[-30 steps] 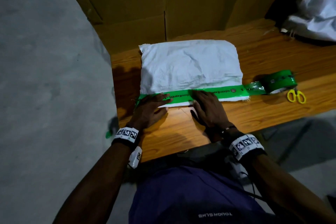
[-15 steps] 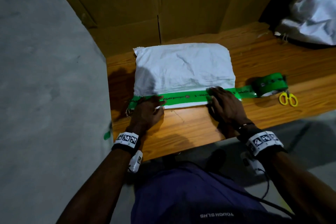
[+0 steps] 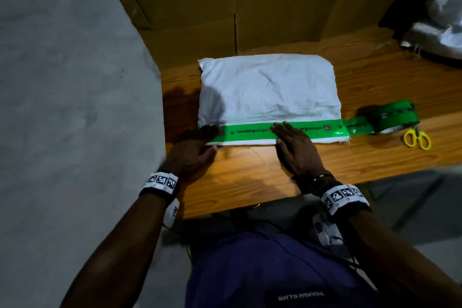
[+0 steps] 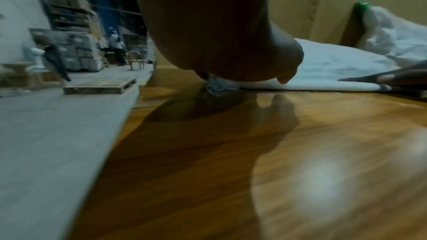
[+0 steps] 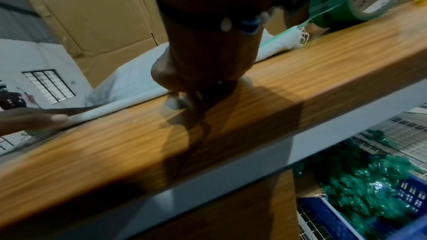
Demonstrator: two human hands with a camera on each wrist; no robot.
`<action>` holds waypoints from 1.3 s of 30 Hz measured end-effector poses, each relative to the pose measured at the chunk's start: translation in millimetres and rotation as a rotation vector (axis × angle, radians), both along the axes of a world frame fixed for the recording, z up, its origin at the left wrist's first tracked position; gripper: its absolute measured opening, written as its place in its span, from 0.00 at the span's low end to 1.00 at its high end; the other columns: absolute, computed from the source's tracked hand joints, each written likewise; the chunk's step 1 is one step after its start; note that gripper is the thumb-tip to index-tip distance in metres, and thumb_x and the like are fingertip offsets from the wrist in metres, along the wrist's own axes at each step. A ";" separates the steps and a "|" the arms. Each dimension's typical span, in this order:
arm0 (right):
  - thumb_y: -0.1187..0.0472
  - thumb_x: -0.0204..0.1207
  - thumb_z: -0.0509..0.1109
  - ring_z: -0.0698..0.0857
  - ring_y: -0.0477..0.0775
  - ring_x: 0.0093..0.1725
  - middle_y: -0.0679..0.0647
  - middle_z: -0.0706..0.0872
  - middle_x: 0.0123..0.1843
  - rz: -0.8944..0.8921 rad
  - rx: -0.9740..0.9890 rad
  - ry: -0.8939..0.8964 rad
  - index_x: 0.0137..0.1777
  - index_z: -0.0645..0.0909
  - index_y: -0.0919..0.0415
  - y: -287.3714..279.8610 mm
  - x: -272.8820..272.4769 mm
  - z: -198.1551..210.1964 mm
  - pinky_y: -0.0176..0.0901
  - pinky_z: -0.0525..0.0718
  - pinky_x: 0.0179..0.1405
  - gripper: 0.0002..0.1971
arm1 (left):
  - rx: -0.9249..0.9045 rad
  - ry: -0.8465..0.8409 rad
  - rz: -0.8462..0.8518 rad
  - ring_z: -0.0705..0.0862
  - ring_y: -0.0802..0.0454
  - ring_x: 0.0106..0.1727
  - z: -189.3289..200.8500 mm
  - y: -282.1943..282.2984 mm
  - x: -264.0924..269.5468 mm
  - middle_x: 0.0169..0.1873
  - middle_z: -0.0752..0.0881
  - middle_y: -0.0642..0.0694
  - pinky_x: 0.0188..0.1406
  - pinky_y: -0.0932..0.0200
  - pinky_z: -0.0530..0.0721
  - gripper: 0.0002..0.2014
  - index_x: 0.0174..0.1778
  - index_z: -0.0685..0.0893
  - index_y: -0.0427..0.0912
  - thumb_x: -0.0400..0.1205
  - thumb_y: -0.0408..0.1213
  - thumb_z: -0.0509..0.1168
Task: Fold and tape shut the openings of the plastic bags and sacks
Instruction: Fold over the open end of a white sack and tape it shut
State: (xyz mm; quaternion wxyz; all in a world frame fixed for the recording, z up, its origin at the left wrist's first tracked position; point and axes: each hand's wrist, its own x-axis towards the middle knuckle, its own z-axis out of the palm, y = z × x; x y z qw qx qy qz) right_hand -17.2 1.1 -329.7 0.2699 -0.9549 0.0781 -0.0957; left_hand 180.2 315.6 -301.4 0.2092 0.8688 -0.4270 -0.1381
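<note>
White sack (image 3: 268,90); green tape (image 3: 252,131) across fold

A warehouse: shelving stacked with boxes (image 4: 69,6), a wooden pallet (image 4: 99,85), big cardboard cartons (image 3: 237,0).

We see the right hand (image 3: 296,149) back at mid-strip on the green tape (image 3: 252,131), left of where it pressed half a second ago. The left hand (image 3: 197,151) has slid slightly further toward the strip's left end.
</note>
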 end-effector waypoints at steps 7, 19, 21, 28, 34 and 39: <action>0.47 0.92 0.56 0.70 0.55 0.88 0.53 0.78 0.85 0.019 -0.061 0.015 0.84 0.77 0.55 -15.1 -10.0 5.6 0.60 0.70 0.84 0.25 | -0.057 0.041 0.117 0.70 0.55 0.86 -5.3 -9.6 -6.9 0.85 0.72 0.58 0.86 0.50 0.69 0.25 0.85 0.72 0.66 0.90 0.59 0.59; 0.47 0.92 0.54 0.71 0.58 0.86 0.55 0.80 0.83 -0.168 -0.087 0.010 0.83 0.78 0.57 -56.6 -45.1 3.3 0.63 0.64 0.86 0.26 | -0.199 -0.264 0.201 0.79 0.39 0.77 -6.8 -122.4 -81.5 0.76 0.83 0.39 0.82 0.41 0.67 0.23 0.74 0.85 0.42 0.82 0.42 0.65; 0.48 0.92 0.54 0.73 0.60 0.85 0.56 0.80 0.82 -0.158 -0.086 0.007 0.82 0.78 0.59 -52.7 -44.8 3.8 0.63 0.66 0.85 0.26 | -0.127 -0.165 -0.003 0.68 0.44 0.87 -5.7 -164.7 -108.1 0.86 0.73 0.44 0.89 0.40 0.58 0.29 0.85 0.76 0.44 0.87 0.49 0.58; 0.48 0.89 0.58 0.76 0.61 0.83 0.56 0.82 0.80 -0.176 -0.125 0.081 0.81 0.80 0.59 -98.3 -67.0 17.2 0.62 0.77 0.78 0.26 | 0.109 -0.137 -0.065 0.55 0.49 0.92 -15.2 -205.5 -123.4 0.91 0.59 0.54 0.89 0.38 0.55 0.35 0.91 0.63 0.53 0.85 0.59 0.48; 0.48 0.89 0.58 0.76 0.66 0.82 0.58 0.81 0.81 -0.137 -0.108 0.088 0.83 0.77 0.61 -132.6 -90.1 18.8 0.61 0.79 0.76 0.27 | 0.059 -0.143 0.037 0.60 0.48 0.91 -13.8 -213.4 -136.7 0.90 0.65 0.54 0.87 0.38 0.57 0.31 0.87 0.70 0.52 0.87 0.55 0.56; 0.54 0.90 0.60 0.74 0.66 0.84 0.64 0.79 0.82 -0.083 -0.032 -0.003 0.83 0.75 0.67 -125.2 -96.0 18.1 0.60 0.73 0.83 0.26 | -0.020 -0.246 0.153 0.78 0.39 0.78 -1.1 -248.5 -157.5 0.78 0.82 0.41 0.78 0.37 0.73 0.23 0.73 0.84 0.39 0.86 0.45 0.61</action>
